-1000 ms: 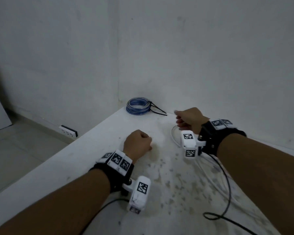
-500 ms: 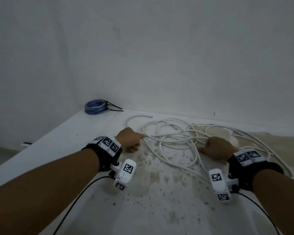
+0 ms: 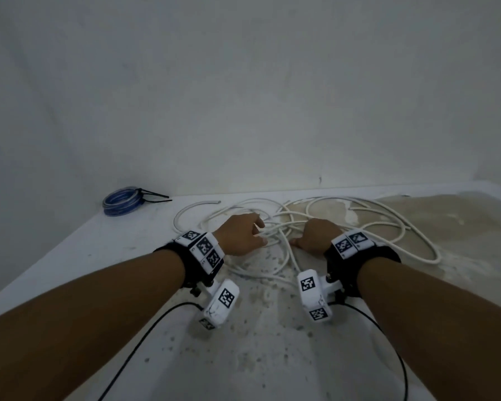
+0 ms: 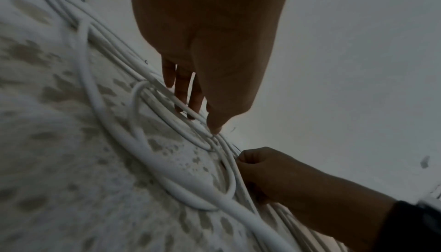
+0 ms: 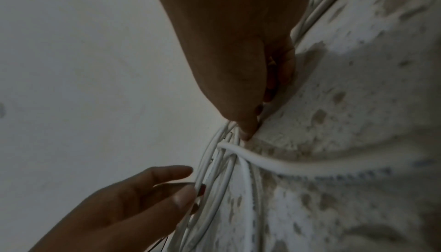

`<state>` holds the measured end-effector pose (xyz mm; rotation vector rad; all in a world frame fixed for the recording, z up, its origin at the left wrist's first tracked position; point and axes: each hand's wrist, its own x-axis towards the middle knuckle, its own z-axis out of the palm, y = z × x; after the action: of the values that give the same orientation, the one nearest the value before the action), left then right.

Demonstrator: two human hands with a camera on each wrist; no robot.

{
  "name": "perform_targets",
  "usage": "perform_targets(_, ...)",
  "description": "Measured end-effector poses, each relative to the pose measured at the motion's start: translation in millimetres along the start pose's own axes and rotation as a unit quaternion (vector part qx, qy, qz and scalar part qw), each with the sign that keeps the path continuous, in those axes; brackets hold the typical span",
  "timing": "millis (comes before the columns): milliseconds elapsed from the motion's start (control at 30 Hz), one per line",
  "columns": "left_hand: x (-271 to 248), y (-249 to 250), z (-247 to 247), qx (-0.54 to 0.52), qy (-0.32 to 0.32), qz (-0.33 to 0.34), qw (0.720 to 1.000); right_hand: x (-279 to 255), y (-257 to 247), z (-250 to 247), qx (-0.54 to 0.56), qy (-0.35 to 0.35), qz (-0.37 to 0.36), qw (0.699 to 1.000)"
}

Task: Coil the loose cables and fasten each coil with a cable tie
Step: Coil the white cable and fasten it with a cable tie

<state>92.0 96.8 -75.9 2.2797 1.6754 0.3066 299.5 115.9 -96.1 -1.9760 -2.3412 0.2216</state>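
A big messy tangle of white cable (image 3: 307,224) lies on the white, stained worktop (image 3: 261,351), close to the wall (image 3: 243,96) at the back. Both hands are in the middle of the tangle, side by side. The left hand (image 3: 240,237) has its fingers (image 4: 183,86) stretched out and touching the strands, and they hold nothing. The right hand (image 3: 315,235) has its fingers curled, and its thumb (image 5: 245,124) and fingers pinch a bunch of strands.

Left of the tangle, at the back edge by the wall, lies a blue cable coil (image 3: 122,199). It is already tied with black cable ties (image 3: 154,195) whose tails stick out toward the tangle. The coil is well apart from the hands.

The tangle's loops spread far to the right, almost to the wall. In front of the tangle, nearer the person, the worktop has bare room, with only thin black wires (image 3: 382,322) from the wrist cameras lying there. The worktop's left edge runs slanted, past the blue coil.
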Motion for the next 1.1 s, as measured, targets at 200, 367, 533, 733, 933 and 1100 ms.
perform_targets(200, 26, 15, -18, -0.03, 0.19, 0.021, 0.981, -3, 3, 8, 0.009, 0.019, -0.011, 1.0)
perform_targets(367, 22, 27, -121, -0.073, 0.349, 0.05, 0.933, -2, 4, 8, 0.021, 0.008, -0.008, 1.0)
perform_targets(533, 7, 27, -197, -0.197, 0.445, 0.015, 0.873, -8, 1, 2, -0.007, 0.009, -0.018, 1.0)
perform_targets(733, -7, 14, -228, -0.256, 0.519, -0.038, 0.814, -8, 2, -11, 0.027, -0.093, -0.044, 0.994)
perform_targets(933, -21, -4, -229, -0.284, 0.511, -0.08, 0.807, -31, -5, -103, 0.3, -0.269, -0.052, 0.914)
perform_targets(1100, -27, -10, -220, -0.35, 0.439, -0.136, 0.816, -42, -2, -137, 0.657, -0.164, -0.048, 0.734)
